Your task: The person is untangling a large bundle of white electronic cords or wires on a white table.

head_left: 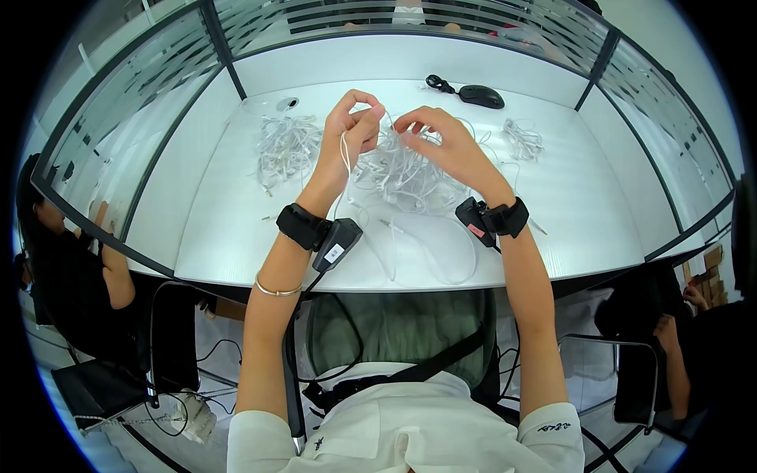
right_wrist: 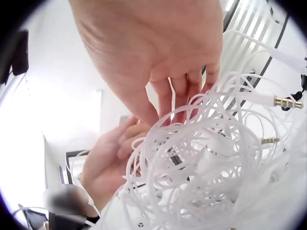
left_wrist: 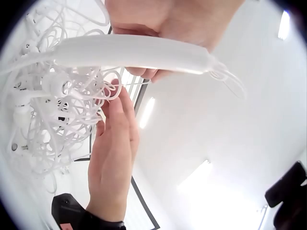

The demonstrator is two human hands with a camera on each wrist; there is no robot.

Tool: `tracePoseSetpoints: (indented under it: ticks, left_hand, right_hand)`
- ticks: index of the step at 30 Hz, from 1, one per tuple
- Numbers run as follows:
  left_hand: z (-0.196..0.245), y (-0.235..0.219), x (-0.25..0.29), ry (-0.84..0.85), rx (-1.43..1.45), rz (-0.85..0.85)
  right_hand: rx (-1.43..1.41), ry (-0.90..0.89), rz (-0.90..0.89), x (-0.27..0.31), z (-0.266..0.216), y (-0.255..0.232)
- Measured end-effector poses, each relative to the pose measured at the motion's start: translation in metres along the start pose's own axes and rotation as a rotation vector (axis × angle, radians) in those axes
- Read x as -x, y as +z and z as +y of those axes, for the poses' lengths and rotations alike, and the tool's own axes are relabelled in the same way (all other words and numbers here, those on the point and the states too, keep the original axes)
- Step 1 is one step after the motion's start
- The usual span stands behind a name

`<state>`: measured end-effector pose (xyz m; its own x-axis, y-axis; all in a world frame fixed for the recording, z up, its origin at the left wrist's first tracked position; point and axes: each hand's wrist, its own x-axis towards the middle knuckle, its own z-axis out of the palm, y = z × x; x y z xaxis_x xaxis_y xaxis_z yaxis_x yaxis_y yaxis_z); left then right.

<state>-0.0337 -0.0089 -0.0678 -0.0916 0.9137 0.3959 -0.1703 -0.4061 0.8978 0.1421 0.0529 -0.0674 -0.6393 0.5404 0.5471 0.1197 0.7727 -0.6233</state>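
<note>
In the head view a tangled pile of white wired earphones [head_left: 414, 177] lies in the middle of the desk. Above its far left side my left hand [head_left: 351, 126] grips a white earphone cable [head_left: 344, 162], whose strands hang down past the wrist. Close to the left wrist camera, a white cable splitter [left_wrist: 129, 51] crosses in front of that hand. My right hand [head_left: 449, 146] pinches a cord at the top of the pile, its fingertips among the loops [right_wrist: 192, 129]. A thin cord stretches between both hands. Gold-tipped plugs [right_wrist: 288, 102] stick out of the tangle.
More white earphones [head_left: 288, 146] lie in a heap at the left, with a smaller bundle [head_left: 522, 140] at the right. A black mouse [head_left: 481, 96] sits at the back. Low partitions [head_left: 410, 59] enclose the desk. People sit on both sides.
</note>
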Motion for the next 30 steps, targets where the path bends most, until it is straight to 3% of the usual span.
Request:
tracePoseSetpoints:
  ticks: [4, 9, 14, 23, 26, 30]
  left_hand:
    - [0.002, -0.004, -0.001, 0.049, -0.084, 0.037]
    - [0.007, -0.014, -0.007, 0.071, -0.141, 0.1]
    - [0.013, -0.02, -0.014, 0.111, -0.163, 0.075]
    - [0.008, -0.037, -0.018, 0.074, -0.202, 0.117]
    - [0.005, -0.039, -0.017, 0.037, -0.188, 0.138]
    - [0.004, -0.047, -0.018, 0.023, -0.196, 0.11]
  right_hand:
    - [0.189, 0.004, -0.042, 0.001, -0.002, -0.002]
    - [0.192, 0.213, -0.126, 0.002, -0.009, -0.01]
    - [0.225, 0.261, -0.171, 0.002, -0.007, -0.014]
    - [0.316, 0.144, -0.07, 0.005, -0.007, -0.018]
    - [0.301, 0.265, -0.174, 0.009, -0.012, -0.024]
    - [0.308, 0.277, -0.176, 0.013, -0.012, -0.034]
